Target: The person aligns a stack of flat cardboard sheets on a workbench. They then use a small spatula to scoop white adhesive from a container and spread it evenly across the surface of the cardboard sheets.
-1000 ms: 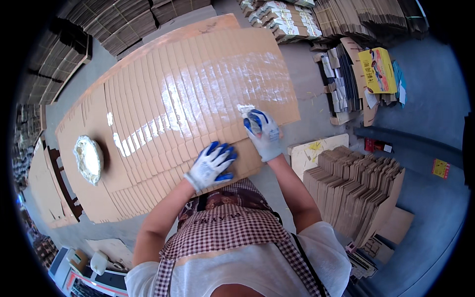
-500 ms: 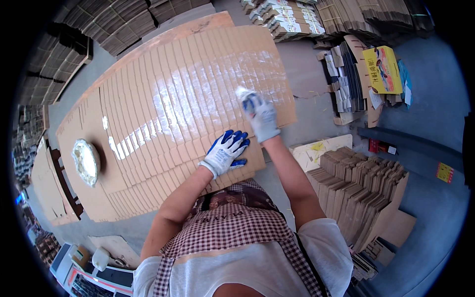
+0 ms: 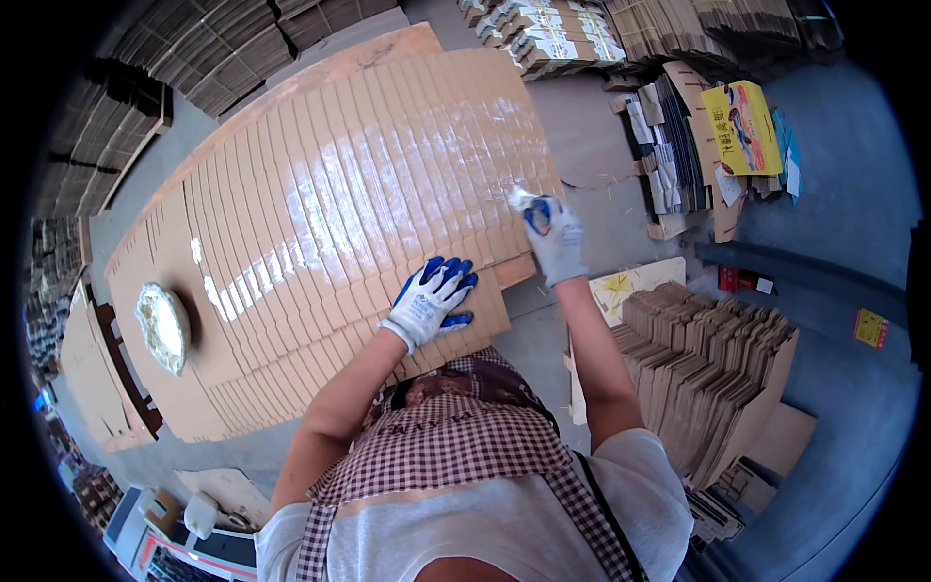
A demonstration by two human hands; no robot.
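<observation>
Cardboard sheets [image 3: 330,213] lie under left hand [image 3: 433,299], right hand [image 3: 550,231] at their edge.

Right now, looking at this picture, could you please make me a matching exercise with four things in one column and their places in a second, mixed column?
Things:
1. left hand
2. right hand
3. round dish
4. yellow box

Places:
A. far right, on the stacks beside the floor
B. flat on the near edge of the fanned cardboard sheets
C. left end of the cardboard, near the table edge
D. right edge of the cardboard, holding a small whitish thing

Pairs: 1-B, 2-D, 3-C, 4-A
</observation>
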